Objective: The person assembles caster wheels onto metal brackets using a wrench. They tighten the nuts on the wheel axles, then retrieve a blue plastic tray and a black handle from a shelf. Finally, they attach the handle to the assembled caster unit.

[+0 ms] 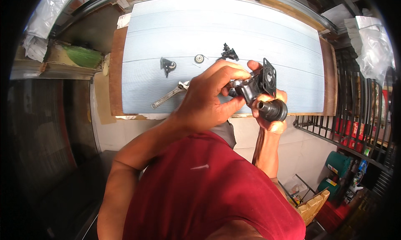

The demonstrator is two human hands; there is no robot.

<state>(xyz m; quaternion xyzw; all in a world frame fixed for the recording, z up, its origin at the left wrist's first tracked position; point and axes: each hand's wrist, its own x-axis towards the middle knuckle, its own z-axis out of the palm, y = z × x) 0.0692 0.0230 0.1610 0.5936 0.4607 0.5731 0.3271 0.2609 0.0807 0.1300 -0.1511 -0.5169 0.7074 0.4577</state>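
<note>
My left hand (207, 93) is closed with thumb and fingers pinching a black swivel caster bracket (249, 89), its flat mounting plate (269, 77) turned to the right. Just below that plate, my right hand (274, 126) grips a dark, round-bodied tool (273, 110) with a narrower metal nose pointing left toward the bracket. Whether the nose touches the bracket I cannot tell. To the left of my left hand lies a silver adjustable wrench (168, 96), its jaw end partly behind the hand. My left hand hides part of the bracket.
On the ribbed pale-blue tabletop (179, 26) lie a black caster (168, 67), a small loose wheel (199, 58) with thin pins nearby, and another black bracket (229, 52). Brown boards (329, 77) edge the table. Black metal railings (363, 110) stand at the right.
</note>
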